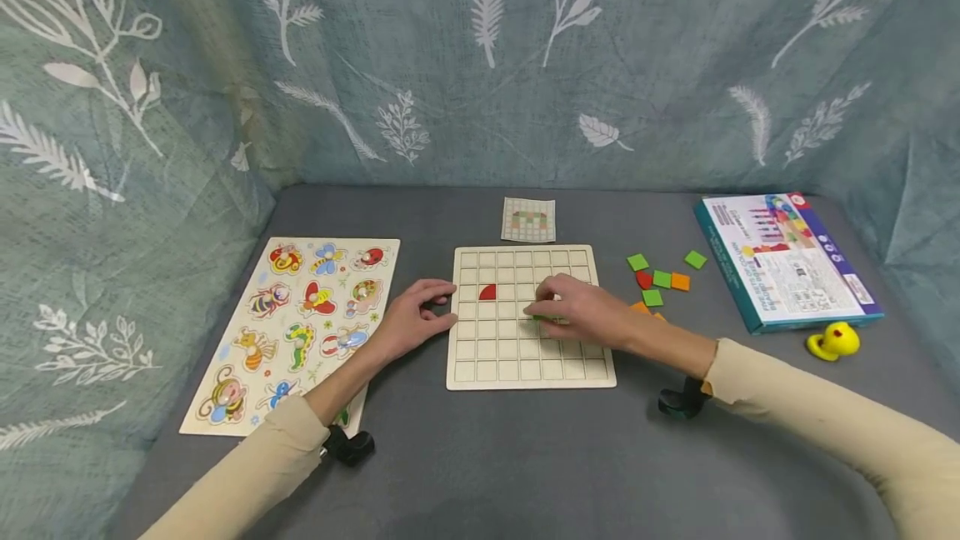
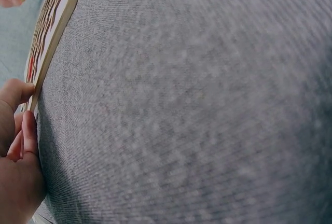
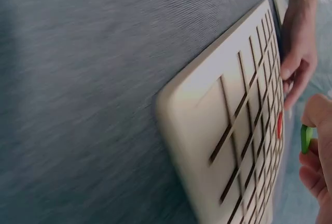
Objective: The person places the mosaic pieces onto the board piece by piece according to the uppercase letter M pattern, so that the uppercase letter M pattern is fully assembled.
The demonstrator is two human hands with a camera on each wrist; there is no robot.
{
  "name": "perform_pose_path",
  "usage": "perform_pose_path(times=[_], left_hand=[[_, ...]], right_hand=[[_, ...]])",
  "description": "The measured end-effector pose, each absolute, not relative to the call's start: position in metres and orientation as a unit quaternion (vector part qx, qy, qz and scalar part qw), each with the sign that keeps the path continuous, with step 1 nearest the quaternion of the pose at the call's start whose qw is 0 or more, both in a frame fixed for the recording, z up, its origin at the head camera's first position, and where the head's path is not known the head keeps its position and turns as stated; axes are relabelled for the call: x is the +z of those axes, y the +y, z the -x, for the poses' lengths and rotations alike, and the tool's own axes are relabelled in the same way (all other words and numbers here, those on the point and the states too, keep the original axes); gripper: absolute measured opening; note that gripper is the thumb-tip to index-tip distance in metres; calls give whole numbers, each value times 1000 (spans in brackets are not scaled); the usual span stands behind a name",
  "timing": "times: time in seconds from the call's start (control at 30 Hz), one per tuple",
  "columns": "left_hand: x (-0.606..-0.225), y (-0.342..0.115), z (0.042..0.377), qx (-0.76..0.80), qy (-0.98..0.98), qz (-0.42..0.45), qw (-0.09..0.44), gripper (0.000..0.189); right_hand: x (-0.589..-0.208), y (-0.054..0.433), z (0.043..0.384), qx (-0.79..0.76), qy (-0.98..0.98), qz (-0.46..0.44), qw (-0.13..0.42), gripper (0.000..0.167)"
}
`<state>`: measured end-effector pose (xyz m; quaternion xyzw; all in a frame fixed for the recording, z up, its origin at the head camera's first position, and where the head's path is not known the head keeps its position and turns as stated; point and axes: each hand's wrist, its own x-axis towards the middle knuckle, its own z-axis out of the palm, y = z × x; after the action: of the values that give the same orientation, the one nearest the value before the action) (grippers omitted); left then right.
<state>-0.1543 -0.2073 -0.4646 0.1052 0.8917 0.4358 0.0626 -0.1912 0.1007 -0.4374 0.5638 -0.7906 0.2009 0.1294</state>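
One red piece is in the grid, a green one is in hand, and most cells in sight are bare.
The red piece (image 1: 488, 292) sits in a cell left of centre on the grid board (image 1: 486, 350); the work looks barely begun. The right hand (image 1: 581, 308) pinches the green piece (image 3: 305, 140) over the board, hiding some cells; the left hand (image 1: 415, 315), loosely bent and grasping nothing, touches the board's left edge. Loose tiles (image 1: 652, 297), green, orange and red, lie unplaced on the counter (image 1: 525, 457), a few partly behind the right forearm. The pattern card (image 1: 528, 220) lies beyond the board, unobstructed. Well aside are the insect puzzle (image 1: 197, 428), box (image 1: 795, 261) and yellow duck (image 1: 834, 342).
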Motion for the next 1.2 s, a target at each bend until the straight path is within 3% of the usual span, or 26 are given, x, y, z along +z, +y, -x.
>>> perform_pose_path(times=[0.47,0.77,1.2], left_hand=[[-464,-210,156,435,891,-109,67,45],[-465,-207,157,440,889,-100,73,45],[-463,-209,156,439,890,-100,74,44]], right_hand=[[-439,53,207,216,-775,-584,110,18],[-444,41,218,263,-780,-565,55,17],[-450,26,210,212,-783,-581,69,13]])
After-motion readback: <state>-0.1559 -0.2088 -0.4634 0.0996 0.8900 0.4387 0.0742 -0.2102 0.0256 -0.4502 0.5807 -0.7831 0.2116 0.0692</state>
